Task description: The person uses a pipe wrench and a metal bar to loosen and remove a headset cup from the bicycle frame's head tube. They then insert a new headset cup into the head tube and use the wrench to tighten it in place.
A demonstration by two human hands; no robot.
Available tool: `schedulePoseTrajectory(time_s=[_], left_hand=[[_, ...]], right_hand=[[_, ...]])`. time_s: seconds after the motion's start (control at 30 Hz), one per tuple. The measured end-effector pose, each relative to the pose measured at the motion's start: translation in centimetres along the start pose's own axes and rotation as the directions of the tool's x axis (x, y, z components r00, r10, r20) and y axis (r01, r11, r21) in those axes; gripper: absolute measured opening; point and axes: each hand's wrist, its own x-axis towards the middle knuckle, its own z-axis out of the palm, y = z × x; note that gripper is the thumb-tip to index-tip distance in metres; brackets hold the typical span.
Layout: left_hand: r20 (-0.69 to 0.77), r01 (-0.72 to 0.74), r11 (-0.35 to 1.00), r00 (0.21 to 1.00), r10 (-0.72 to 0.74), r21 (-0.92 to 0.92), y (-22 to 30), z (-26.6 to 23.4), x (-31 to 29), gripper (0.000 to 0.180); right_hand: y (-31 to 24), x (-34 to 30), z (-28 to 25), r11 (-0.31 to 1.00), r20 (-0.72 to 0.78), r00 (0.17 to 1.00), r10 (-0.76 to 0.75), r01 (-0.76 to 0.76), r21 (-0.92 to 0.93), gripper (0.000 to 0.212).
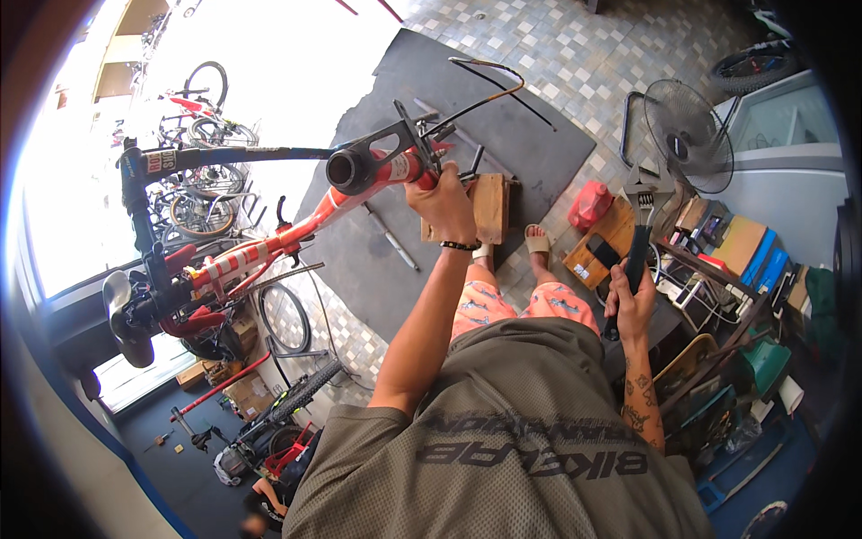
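Observation:
A red bicycle frame (319,216), bare of wheels, is held up by a clamp (162,292) at the left. My left hand (442,211) is closed around the frame's near end, beside a round black opening (353,171) and a dark plate with an oval cutout. What lies under its fingers is partly hidden. Upright in my right hand (631,298) is a large adjustable wrench (638,256). Its black handle runs through my closed fingers, and its metal jaws point away from me, apart from the frame.
A dark mat (359,278) covers the tiled floor, with a wooden block (490,211) and a metal rod (392,238) on it. To the right are a fan (689,135), a wooden stool (597,242) bearing a phone, and cluttered shelving. Bicycles (211,202) and a person (265,503) are at the left.

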Motion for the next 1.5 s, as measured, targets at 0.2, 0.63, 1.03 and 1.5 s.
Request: schedulePoseTrajectory(time_s=[0.2,0.63,1.03,1.5], left_hand=[[0.339,-0.064,0.975,0.941,-0.012,0.213,0.0,-4.9,2.9,0.006],[0.636,-0.129,0.916,0.755,-0.158,0.381,2.7,-7.6,6.5,0.015],[-0.275,-0.126,0.988,0.956,0.098,-0.087,-1.3,4.3,0.9,0.033],[0.371,0.048,0.999,0.927,-0.044,0.0,0.4,-1.9,2.7,0.041]], right_hand=[[0.5,-0.4,-1.1,0.999,-0.01,0.999,0.042,-0.042,0.005,0.027],[-0.5,-0.6,-2.7,1.0,-0.02,0.999,0.027,-0.026,0.007,0.026],[0.3,-0.6,-2.8,0.999,-0.001,0.999,0.04,-0.04,0.016,0.026],[-1.3,0.3,0.4,0.999,0.16,0.987,0.005,0.001,-0.035,0.025]])
